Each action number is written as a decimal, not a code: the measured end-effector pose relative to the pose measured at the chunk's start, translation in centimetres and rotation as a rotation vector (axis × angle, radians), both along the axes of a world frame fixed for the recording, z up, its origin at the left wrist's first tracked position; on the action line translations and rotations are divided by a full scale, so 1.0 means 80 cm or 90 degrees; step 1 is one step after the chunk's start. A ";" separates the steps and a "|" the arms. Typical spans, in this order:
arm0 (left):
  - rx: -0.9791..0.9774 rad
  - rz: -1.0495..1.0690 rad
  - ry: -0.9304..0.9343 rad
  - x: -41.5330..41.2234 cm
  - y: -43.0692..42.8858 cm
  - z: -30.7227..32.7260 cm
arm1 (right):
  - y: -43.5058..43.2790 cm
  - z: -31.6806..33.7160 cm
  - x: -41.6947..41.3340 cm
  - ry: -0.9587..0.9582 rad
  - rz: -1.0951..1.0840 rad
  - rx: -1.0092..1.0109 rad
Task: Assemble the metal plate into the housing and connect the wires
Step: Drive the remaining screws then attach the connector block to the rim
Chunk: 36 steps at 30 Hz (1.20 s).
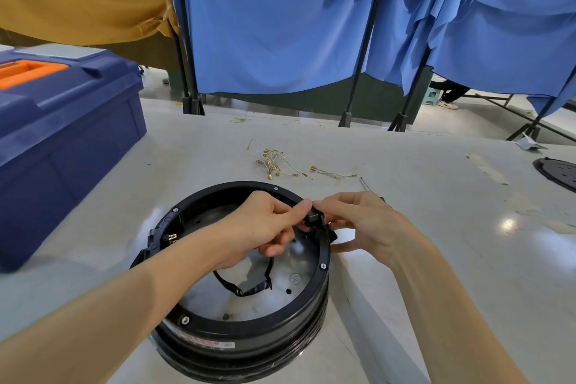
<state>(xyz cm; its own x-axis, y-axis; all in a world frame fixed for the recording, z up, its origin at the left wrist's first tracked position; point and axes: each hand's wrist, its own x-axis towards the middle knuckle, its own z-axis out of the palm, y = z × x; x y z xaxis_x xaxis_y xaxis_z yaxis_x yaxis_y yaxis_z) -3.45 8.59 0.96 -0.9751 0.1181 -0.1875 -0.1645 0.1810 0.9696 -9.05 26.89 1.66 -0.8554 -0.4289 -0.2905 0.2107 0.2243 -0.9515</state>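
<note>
A round black housing stands on the table in front of me. A shiny metal plate lies inside it at the bottom. A black wire loop rests on the plate. At the housing's far right rim sits a small black connector block. My left hand reaches over the housing and pinches that block from the left. My right hand pinches it from the right, outside the rim. Loose white wires with gold terminals lie beyond the housing.
A blue toolbox with an orange handle stands at the left. A black round part lies at the table's right edge. A thin metal rod lies behind my right hand. Blue curtains on black stands hang behind the table.
</note>
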 end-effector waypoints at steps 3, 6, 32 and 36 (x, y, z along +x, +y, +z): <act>-0.011 0.102 0.076 -0.005 -0.014 0.000 | 0.002 0.000 0.000 -0.008 0.012 -0.006; -0.101 0.123 0.167 -0.007 -0.030 0.003 | 0.005 0.000 -0.002 -0.015 0.027 -0.010; -0.216 0.089 0.233 0.004 0.005 -0.004 | 0.008 0.005 0.000 0.013 0.046 0.003; -0.080 0.092 0.153 0.003 0.005 -0.004 | 0.011 0.006 0.001 0.010 0.048 -0.018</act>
